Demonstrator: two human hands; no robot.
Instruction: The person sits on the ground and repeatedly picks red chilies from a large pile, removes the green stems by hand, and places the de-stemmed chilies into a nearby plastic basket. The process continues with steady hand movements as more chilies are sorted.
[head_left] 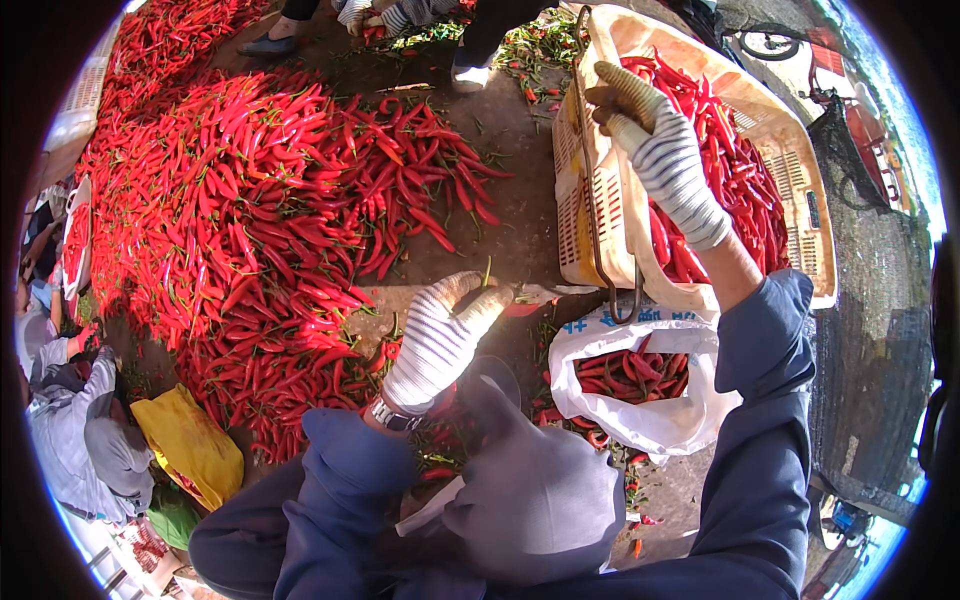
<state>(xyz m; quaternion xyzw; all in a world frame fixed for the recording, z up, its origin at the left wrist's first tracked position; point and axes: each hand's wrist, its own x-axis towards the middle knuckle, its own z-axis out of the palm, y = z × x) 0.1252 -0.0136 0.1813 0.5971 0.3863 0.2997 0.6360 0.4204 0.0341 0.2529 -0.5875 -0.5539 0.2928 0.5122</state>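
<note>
My left hand point(450, 335), in a white-and-grey striped work glove, is closed in a pinch on a red chili pepper point(521, 310). Its green stem stands up between the fingertips. At the upper right, my right hand point(665, 150), in a matching glove with brown-stained fingers, hangs over the side of a pale yellow plastic crate point(600, 205). Its bent fingers and thumb are apart, with nothing seen between them. Red chili peppers point(730, 170) fill much of the crate. To the left of my left hand spreads a big heap of red chili peppers point(230, 200).
A white woven sack point(640, 425) holding chilies stands open below the crate. A metal hook point(625, 305) hangs by the crate's near corner. Another person's gloved hands point(375, 20) work at the top. A person in grey point(90, 430) sits at left beside a yellow bag point(190, 445).
</note>
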